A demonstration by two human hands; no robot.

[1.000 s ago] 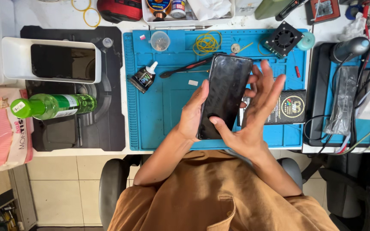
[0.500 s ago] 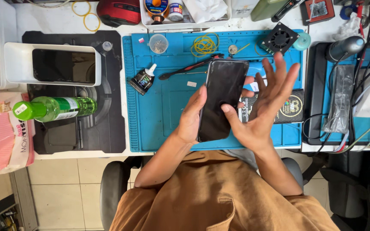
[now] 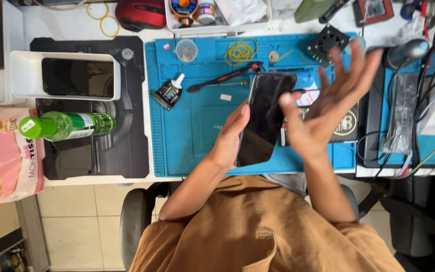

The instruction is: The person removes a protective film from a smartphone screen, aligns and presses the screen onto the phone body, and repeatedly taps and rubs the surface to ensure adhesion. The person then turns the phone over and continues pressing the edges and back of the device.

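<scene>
gripping upright black phone [image 3: 265, 118], left hand [image 3: 230, 138] fingers clamped; right hand [image 3: 323, 108] fingers spread

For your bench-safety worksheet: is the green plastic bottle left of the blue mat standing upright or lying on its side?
Lying on its side. The green plastic bottle shows its full length across the black mat, cap pointing left towards the pink tissue pack.

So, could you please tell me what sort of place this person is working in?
Most likely a phone repair bench. The left hand holds a dark smartphone over a blue repair mat, with a small glue bottle and a red-handled tool lying on it.
</scene>
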